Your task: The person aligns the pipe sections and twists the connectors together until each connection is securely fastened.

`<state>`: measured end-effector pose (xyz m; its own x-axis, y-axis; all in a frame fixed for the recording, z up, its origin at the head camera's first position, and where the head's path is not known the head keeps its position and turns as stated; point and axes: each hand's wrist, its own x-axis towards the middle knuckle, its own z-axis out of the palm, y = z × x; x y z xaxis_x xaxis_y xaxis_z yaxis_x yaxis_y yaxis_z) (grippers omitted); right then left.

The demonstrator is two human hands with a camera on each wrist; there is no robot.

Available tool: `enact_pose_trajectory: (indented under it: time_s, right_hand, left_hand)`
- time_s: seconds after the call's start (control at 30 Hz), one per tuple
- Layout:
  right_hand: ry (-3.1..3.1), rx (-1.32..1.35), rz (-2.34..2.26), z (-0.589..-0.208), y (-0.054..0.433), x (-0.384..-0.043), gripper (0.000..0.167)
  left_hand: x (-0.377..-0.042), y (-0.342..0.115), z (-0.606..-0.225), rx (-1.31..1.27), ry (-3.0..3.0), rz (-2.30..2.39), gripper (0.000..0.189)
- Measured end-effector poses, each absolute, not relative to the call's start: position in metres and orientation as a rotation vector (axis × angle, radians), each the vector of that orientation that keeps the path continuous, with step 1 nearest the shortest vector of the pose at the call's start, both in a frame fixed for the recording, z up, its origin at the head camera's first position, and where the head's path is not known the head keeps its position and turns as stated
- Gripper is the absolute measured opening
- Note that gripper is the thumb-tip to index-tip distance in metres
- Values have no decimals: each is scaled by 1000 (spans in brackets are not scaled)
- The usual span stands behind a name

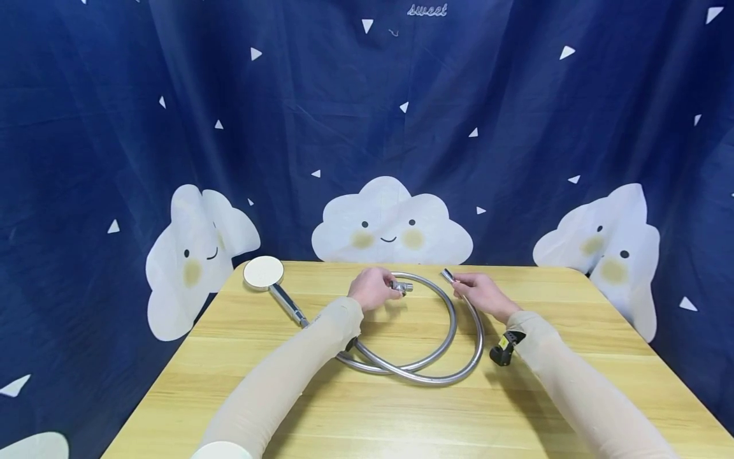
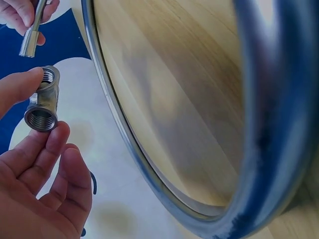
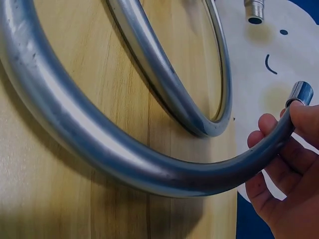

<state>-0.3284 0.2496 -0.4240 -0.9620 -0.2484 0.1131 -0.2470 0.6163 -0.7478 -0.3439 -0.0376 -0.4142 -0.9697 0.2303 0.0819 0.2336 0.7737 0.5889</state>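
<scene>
Between thumb and fingers, my left hand [image 1: 373, 289] pinches a small metal threaded tee fitting [image 2: 44, 102]. Two of its openings show inner threads in the left wrist view, while the right wrist view shows a male-threaded end [image 3: 255, 12]. My right hand [image 1: 483, 294] grips a silver shower hose [image 3: 144, 172] just behind its shiny metal end nut [image 3: 301, 93]. That nut points toward the fitting, with a gap between them. From there the hose loops over the table to a shower head [image 1: 264, 273] lying at the left, white face up. The left forearm hides part of the hose.
The wooden table [image 1: 395, 421] runs back to a dark blue curtain [image 1: 413, 140] printed with white clouds and triangles. Hose coils lie between and below the hands. A black wrist camera [image 1: 503, 349] sits on the right wrist.
</scene>
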Motion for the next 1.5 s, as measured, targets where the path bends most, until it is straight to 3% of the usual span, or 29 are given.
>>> enact_pose_trajectory:
  time_s: [0.5, 0.8, 1.5]
  right_hand:
    - [2879, -582, -1192, -418, 235, -332, 31]
    - [2822, -675, -1157, -412, 223, -333, 36]
    - [2774, -850, -1054, -405, 204, -337, 28]
  left_hand:
    - [-344, -37, -407, -373, -2918, -1102, 31]
    - [-345, -41, -403, -390, -2878, -1126, 28]
    - [-346, -39, -401, -410, -2854, -1133, 29]
